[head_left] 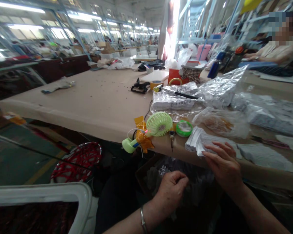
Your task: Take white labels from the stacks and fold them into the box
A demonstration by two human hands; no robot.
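My right hand (226,165) reaches over the table's front edge, fingers stretched and slightly spread. Its fingertips rest on or just over a stack of thin white printed slips (200,143). Another spread of such slips (265,156) lies to the right of that hand. Lower down, in front of the table, my left hand (172,188) is closed, thumb against curled fingers. Whatever it may hold is hidden. Beneath it, clear plastic bags (158,174) show dimly. Left of the stack lie a green tape roll (184,128) and a soldering-iron-like tool with a metal tip (172,139).
A green fan (159,124) is taped to the table edge. Plastic-wrapped paper bundles (173,99), a hammer-like tool (178,93) and scissors (271,142) lie on the brown table (107,107). A red-strapped stool (76,162) and white tub (85,195) stand left. A person (280,53) sits right.
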